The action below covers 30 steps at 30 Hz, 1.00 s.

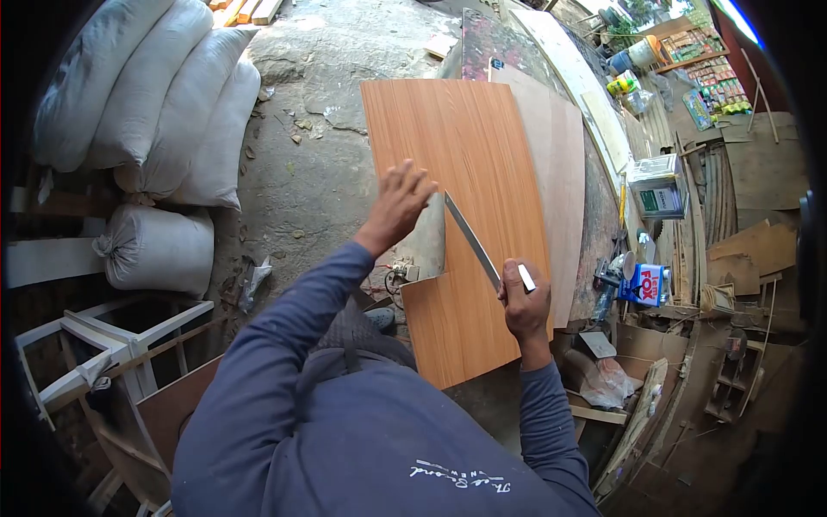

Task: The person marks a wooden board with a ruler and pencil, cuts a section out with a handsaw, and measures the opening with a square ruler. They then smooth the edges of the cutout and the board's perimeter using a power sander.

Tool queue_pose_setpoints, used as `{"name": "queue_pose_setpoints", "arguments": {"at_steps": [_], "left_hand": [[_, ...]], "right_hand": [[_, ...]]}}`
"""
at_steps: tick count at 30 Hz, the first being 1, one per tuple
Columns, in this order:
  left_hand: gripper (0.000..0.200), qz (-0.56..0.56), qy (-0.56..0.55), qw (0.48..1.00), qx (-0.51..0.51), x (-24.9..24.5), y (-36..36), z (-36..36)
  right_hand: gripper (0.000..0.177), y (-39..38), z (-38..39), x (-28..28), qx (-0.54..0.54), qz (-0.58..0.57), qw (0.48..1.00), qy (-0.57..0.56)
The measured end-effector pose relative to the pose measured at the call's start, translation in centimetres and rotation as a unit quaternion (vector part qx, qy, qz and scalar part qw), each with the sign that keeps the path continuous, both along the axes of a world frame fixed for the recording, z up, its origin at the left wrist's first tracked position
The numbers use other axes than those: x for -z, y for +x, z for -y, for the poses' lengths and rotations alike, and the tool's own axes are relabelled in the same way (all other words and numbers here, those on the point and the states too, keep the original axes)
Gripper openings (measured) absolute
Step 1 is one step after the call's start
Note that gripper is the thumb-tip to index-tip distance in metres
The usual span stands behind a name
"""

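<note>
My right hand (524, 302) is wrapped round the white handle of what looks like a handsaw (474, 239). Its narrow metal blade tapers away to the upper left across a wood-grain board (465, 146); I cannot make out teeth. The board has a notch in its left side, and the blade's tip lies by the notch's upper corner. Over the board's left edge, close to that tip, my left hand (401, 202) is raised with its fingers loosely bent and apart, holding nothing. A paler sheet (551, 164) lies under the board.
White sacks (164, 95) are piled at left above a white frame (129, 345). On the right stand a metal can (658, 188) and a blue Fox container (644, 284). Cables (396, 277) show through the notch. Wood scraps (749, 254) lie farther right.
</note>
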<state>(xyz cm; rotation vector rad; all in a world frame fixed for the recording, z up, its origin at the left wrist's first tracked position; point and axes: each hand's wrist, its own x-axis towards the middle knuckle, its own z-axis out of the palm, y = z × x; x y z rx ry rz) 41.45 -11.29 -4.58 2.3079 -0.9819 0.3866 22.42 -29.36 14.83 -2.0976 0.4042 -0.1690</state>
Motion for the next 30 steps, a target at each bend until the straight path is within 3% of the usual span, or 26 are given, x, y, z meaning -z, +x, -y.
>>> {"name": "queue_pose_setpoints", "arguments": {"at_steps": [2, 5, 8, 9, 13, 16, 21, 27, 30], "left_hand": [[0.051, -0.026, 0.066, 0.993, 0.093, -0.2, 2.2, 2.1], [0.062, -0.098, 0.197, 0.955, 0.198, -1.0, 6.2, 5.0], [0.068, -0.119, 0.285, 0.92, 0.242, -3.2, 8.0, 5.5], [0.077, -0.146, 0.317, 0.899, 0.264, -4.0, 8.4, 5.7], [0.092, -0.034, 0.3, 0.912, 0.277, 0.3, 9.5, 5.7], [0.092, -0.015, 0.254, 0.926, 0.277, 2.1, 10.0, 5.7], [0.089, -0.057, 0.342, 0.891, 0.292, -2.9, 12.2, 7.7], [0.078, -0.002, 0.26, 0.923, 0.284, -0.5, 16.5, 11.5], [0.065, 0.028, 0.246, 0.934, 0.259, -0.7, 16.9, 12.1]], "right_hand": [[0.037, 0.5, 0.4, -0.4, -0.027, 0.01, 0.998, -0.061], [0.037, 0.8, 0.7, -1.5, -0.003, -0.018, 0.999, 0.043], [0.038, 1.4, 1.8, -2.2, -0.023, -0.028, 0.999, -0.01], [0.038, 1.7, 2.0, -2.3, -0.013, -0.031, 0.999, 0.003], [0.037, 2.4, 2.7, -2.3, -0.003, -0.032, 0.999, 0.016], [0.034, 3.2, 3.5, -2.6, 0.015, -0.036, 0.999, 0.011], [0.035, 3.2, 4.8, -3.3, 0.104, -0.034, 0.991, 0.08], [0.029, 0.8, 4.2, -6.6, 0.157, 0.064, 0.979, 0.118], [0.023, -3.4, 1.5, -8.0, 0.301, 0.147, 0.939, 0.077]]}}
